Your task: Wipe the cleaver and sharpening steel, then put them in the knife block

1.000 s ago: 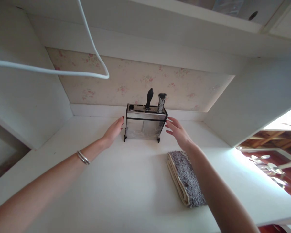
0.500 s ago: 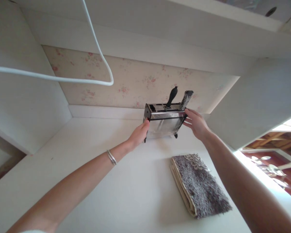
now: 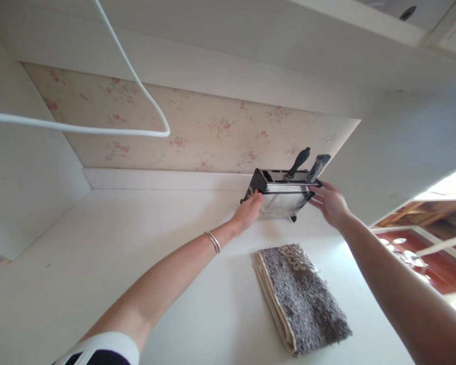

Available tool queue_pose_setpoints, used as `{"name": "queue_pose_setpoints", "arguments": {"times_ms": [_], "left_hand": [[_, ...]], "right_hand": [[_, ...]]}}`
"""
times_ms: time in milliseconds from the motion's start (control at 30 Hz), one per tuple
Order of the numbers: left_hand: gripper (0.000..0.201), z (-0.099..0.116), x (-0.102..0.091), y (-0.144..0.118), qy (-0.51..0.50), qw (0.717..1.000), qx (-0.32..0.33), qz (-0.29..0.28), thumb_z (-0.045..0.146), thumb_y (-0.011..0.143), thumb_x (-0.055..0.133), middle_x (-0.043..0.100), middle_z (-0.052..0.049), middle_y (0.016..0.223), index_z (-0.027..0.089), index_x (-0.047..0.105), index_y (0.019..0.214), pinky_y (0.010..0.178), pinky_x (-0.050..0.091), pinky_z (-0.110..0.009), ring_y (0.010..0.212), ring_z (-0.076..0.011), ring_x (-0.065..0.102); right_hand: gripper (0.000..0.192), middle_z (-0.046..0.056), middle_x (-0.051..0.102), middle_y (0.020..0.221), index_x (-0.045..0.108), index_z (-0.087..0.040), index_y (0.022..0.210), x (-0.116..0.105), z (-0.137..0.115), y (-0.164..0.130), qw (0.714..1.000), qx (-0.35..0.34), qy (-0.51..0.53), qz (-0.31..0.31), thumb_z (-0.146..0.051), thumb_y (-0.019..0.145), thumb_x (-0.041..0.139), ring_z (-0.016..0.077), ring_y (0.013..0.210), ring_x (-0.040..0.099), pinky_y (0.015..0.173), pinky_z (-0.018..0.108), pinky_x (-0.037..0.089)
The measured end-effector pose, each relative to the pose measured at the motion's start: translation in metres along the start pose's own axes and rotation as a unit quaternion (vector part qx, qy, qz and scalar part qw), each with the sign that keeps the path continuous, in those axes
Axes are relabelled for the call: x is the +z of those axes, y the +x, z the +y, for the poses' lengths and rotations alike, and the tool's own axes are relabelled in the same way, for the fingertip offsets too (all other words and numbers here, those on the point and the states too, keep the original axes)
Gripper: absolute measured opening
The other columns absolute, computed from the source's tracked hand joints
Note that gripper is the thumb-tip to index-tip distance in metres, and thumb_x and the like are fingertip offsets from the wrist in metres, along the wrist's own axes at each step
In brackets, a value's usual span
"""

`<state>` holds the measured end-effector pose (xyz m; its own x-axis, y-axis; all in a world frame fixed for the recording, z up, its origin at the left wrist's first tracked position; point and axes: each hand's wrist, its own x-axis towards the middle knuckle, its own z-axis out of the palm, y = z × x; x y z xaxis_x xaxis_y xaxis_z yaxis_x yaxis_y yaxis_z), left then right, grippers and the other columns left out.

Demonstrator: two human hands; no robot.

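Note:
A metal knife block (image 3: 285,204) with black edges is held between my two hands near the back of the white surface. Two handles stick up from its slotted top: a slim black knife handle (image 3: 299,161) and a wider, worn dark one (image 3: 319,166). My left hand (image 3: 249,209) grips the block's left end, thumb on the front edge. At the right end, my right hand (image 3: 330,204) holds it with the fingers partly behind the side. Small black feet show underneath; whether they touch the surface I cannot tell.
A folded grey-brown shaggy mat (image 3: 302,299) lies on the white surface (image 3: 155,284) in front of the block. Floral wallpaper (image 3: 197,132) covers the back wall. White side panels stand left and right. A bent white cable (image 3: 110,131) hangs at upper left.
Both hands have carried the knife block to the right, closer to the right side panel. The mat lies as before; the camera view has shifted a little.

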<state>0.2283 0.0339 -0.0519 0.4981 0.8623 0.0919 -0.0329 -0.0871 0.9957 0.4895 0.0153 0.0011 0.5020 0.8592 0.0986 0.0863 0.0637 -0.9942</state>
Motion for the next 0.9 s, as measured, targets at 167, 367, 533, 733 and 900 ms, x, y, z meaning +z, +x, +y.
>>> {"name": "queue_pose_setpoints", "arguments": {"times_ms": [167,367,533,733,900], "left_hand": [[0.074,-0.007,0.004,0.007,0.021,0.999,0.027,0.013,0.068,0.084,0.030,0.022,0.001,0.150,0.025,0.027,0.144,0.114,0.013,-0.031,0.139,-0.0194,0.018],[0.056,-0.005,-0.013,-0.008,0.019,0.999,0.030,0.017,0.052,0.088,0.042,0.045,-0.010,0.139,0.017,0.047,0.131,0.109,0.024,-0.037,0.129,-0.0242,0.040],[0.034,-0.007,-0.044,-0.076,-0.035,0.997,-0.023,0.066,0.041,0.082,0.054,0.062,-0.012,0.110,0.014,0.062,0.101,0.084,0.046,-0.035,0.096,-0.0217,0.058],[0.026,-0.004,-0.081,-0.183,-0.105,0.985,-0.084,0.106,0.037,0.084,0.054,0.060,-0.004,0.080,0.015,0.061,0.096,0.061,0.043,-0.024,0.064,-0.0104,0.053],[0.027,-0.008,-0.103,-0.238,-0.088,0.979,-0.129,0.130,0.037,0.083,0.054,0.052,0.000,0.071,0.014,0.061,0.096,0.051,0.034,-0.020,0.056,-0.0069,0.043]], "right_hand": [[0.040,0.002,0.062,0.113,0.058,-0.029,0.109,-0.001,0.013,0.004,0.999,-0.027,-0.006,-0.022,-0.027,0.070,0.065,0.0155,0.094,0.061,0.077,0.029,0.052],[0.061,0.011,0.046,0.135,0.040,-0.026,0.133,0.004,0.027,-0.019,0.964,-0.102,-0.231,0.079,-0.042,0.077,0.059,0.0264,0.115,0.051,0.090,0.042,0.045],[0.042,0.008,0.051,0.129,0.054,-0.026,0.120,0.018,0.049,-0.126,0.891,-0.165,-0.420,-0.034,-0.048,0.087,0.042,0.0263,0.120,0.047,0.102,0.045,0.036],[0.053,0.005,0.035,0.145,0.041,-0.034,0.136,0.031,0.089,-0.232,0.756,-0.194,-0.598,-0.181,-0.054,0.087,0.036,0.0312,0.133,0.030,0.105,0.066,0.006],[0.055,0.005,0.036,0.144,0.039,-0.034,0.137,0.018,0.101,-0.211,0.730,-0.180,-0.637,-0.171,-0.057,0.087,0.033,0.0297,0.134,0.029,0.103,0.067,0.012]]}}
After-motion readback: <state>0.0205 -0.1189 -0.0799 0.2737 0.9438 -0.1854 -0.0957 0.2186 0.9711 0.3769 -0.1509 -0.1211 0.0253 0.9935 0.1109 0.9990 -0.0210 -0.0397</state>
